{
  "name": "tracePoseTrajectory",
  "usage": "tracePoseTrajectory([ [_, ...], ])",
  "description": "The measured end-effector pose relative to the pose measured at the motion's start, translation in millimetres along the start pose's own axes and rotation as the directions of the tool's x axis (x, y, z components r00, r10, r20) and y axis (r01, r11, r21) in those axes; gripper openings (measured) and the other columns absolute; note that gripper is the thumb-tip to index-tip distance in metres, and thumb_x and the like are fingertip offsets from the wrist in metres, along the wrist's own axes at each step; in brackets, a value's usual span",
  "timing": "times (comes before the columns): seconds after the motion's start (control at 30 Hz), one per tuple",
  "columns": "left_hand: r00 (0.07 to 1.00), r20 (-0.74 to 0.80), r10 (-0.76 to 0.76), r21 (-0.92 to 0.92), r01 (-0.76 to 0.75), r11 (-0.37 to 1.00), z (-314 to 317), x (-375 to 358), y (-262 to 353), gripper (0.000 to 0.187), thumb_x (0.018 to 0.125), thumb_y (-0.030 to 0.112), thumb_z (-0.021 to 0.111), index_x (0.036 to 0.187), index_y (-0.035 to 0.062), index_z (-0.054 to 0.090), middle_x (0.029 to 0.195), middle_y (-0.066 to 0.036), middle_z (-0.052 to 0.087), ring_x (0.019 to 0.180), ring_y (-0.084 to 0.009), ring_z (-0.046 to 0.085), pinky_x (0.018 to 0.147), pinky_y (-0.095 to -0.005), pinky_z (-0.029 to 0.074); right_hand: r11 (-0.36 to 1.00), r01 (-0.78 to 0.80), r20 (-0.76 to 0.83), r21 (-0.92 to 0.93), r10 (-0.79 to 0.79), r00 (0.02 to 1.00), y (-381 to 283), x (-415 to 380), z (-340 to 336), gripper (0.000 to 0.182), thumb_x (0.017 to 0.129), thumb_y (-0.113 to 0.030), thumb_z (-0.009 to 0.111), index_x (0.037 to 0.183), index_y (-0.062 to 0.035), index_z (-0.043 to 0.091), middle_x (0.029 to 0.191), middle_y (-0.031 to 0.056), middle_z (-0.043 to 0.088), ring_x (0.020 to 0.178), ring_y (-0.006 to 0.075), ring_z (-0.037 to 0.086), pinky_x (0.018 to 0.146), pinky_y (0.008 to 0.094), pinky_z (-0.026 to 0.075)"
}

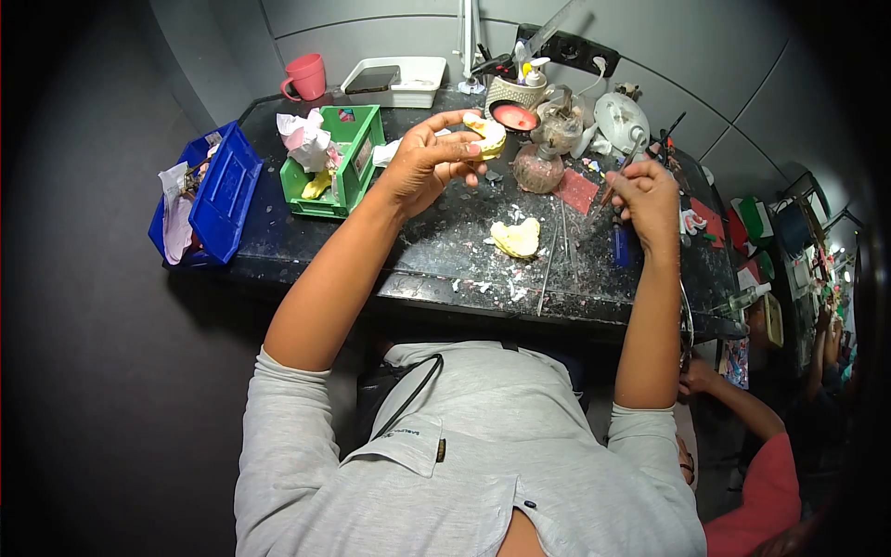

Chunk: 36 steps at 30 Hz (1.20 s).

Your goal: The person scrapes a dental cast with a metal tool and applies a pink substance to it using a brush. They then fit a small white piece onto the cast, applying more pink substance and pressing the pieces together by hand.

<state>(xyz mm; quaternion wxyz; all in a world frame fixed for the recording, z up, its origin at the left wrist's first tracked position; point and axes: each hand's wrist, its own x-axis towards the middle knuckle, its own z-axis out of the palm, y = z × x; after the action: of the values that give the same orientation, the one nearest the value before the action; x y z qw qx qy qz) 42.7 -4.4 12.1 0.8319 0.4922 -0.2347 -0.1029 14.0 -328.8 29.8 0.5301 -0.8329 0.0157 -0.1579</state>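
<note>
My left hand (429, 165) is closed on a pale yellow dental cast (488, 138), raised over the bench with the fingers and thumb around its side. My right hand (647, 206) pinches a slim dental hand tool (608, 192); its working end is too small to make out. A second yellow dental cast (516, 238) lies on the bench between my hands, with white crumbs around it. Nearer the wall, between both hands, stands a glass spirit lamp (538, 169). A red wax sheet (576, 190) lies flat just left of my right hand.
A green bin (357, 176) and a blue bin (225, 195) stand at left. Behind are a pink mug (305, 77), a white tray (422, 80) and a dish of red wax (513, 115). At lower right is another person's red sleeve (766, 487).
</note>
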Motion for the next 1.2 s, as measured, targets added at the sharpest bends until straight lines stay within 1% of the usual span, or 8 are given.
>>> tracePoseTrajectory([
  [0.07, 1.000, -0.009, -0.006, 0.011, 0.006, 1.000, 2, 0, 1, 0.057, 0.083, 0.005, 0.070, 0.133, -0.0059, 0.044, 0.106, -0.019, 0.065, 0.076, -0.0194, 0.066, 0.059, -0.0252, 0.055, 0.962, 0.086, -0.049, 0.260, -0.076, 0.996, -7, 7, -5, 0.052, 0.083, -0.004, 0.075, 0.122, 0.0073, 0.043, 0.081, 0.0135, 0.070, 0.066, 0.0135, 0.066, 0.050, 0.0201, 0.048],
  [0.17, 0.999, -0.033, -0.025, 0.029, 0.026, 0.999, 2, 0, 0, 0.054, 0.085, 0.009, 0.071, 0.131, -0.0064, 0.047, 0.105, -0.019, 0.065, 0.076, -0.0185, 0.067, 0.060, -0.0252, 0.057, 0.926, 0.173, -0.099, 0.336, -0.147, 0.984, -39, 13, -10, 0.056, 0.084, -0.005, 0.075, 0.126, 0.0082, 0.040, 0.087, 0.0172, 0.071, 0.070, 0.0152, 0.068, 0.052, 0.0204, 0.049],
  [0.2, 0.999, -0.044, -0.032, 0.036, 0.033, 0.999, 1, 1, -1, 0.052, 0.086, 0.011, 0.071, 0.130, -0.0062, 0.048, 0.105, -0.018, 0.066, 0.075, -0.0179, 0.067, 0.061, -0.0254, 0.057, 0.929, 0.211, -0.098, 0.305, -0.189, 0.977, -38, 23, -14, 0.047, 0.087, -0.005, 0.071, 0.122, 0.0094, 0.044, 0.095, 0.0210, 0.070, 0.079, 0.0205, 0.071, 0.058, 0.0226, 0.055],
  [0.37, 0.998, -0.056, -0.031, 0.026, 0.032, 0.999, -4, 4, -4, 0.048, 0.090, 0.018, 0.068, 0.128, -0.0055, 0.051, 0.105, -0.016, 0.066, 0.073, -0.0164, 0.065, 0.061, -0.0256, 0.057, 0.867, 0.165, -0.064, 0.470, -0.153, 0.986, -37, 45, 1, 0.023, 0.096, -0.006, 0.059, 0.114, 0.0084, 0.056, 0.108, 0.0214, 0.066, 0.096, 0.0261, 0.070, 0.073, 0.0280, 0.062],
  [0.47, 0.998, -0.059, -0.022, -0.063, 0.019, 0.998, -4, 5, -3, 0.045, 0.088, 0.019, 0.073, 0.119, -0.0062, 0.053, 0.098, -0.016, 0.067, 0.073, -0.0168, 0.067, 0.060, -0.0273, 0.059, 0.823, 0.216, 0.004, 0.526, -0.256, 0.967, -35, 40, 22, 0.022, 0.093, -0.006, 0.064, 0.110, 0.0081, 0.062, 0.103, 0.0184, 0.067, 0.090, 0.0255, 0.071, 0.068, 0.0278, 0.063],
  [0.87, 0.998, -0.057, -0.018, -0.018, 0.017, 1.000, -2, 3, -2, 0.047, 0.089, 0.025, 0.072, 0.119, -0.0055, 0.054, 0.095, -0.013, 0.066, 0.070, -0.0155, 0.066, 0.058, -0.0277, 0.058, 0.903, 0.233, -0.017, 0.360, -0.243, 0.970, -29, 28, 47, 0.025, 0.088, -0.010, 0.072, 0.107, 0.0057, 0.068, 0.092, 0.0145, 0.072, 0.070, 0.0143, 0.071, 0.048, 0.0186, 0.052],
  [1.07, 0.999, -0.053, 0.000, 0.020, 0.001, 1.000, 0, 2, -3, 0.045, 0.092, 0.032, 0.068, 0.115, -0.0043, 0.056, 0.093, -0.011, 0.066, 0.068, -0.0146, 0.065, 0.056, -0.0271, 0.057, 0.825, 0.104, -0.053, 0.555, -0.089, 0.995, -19, 21, 26, 0.028, 0.087, -0.015, 0.075, 0.104, 0.0063, 0.068, 0.082, 0.0079, 0.068, 0.061, 0.0115, 0.066, 0.045, 0.0170, 0.043],
  [1.2, 0.992, -0.094, -0.087, 0.082, 0.095, 0.992, -3, 3, -3, 0.056, 0.096, 0.047, 0.057, 0.122, -0.0020, 0.055, 0.095, -0.013, 0.067, 0.063, -0.0134, 0.058, 0.051, -0.0247, 0.049, 0.819, 0.075, -0.107, 0.568, -0.017, 0.994, -2, 15, 15, 0.025, 0.087, -0.015, 0.075, 0.097, 0.0069, 0.067, 0.079, 0.0090, 0.067, 0.056, 0.0104, 0.062, 0.043, 0.0179, 0.039],
])
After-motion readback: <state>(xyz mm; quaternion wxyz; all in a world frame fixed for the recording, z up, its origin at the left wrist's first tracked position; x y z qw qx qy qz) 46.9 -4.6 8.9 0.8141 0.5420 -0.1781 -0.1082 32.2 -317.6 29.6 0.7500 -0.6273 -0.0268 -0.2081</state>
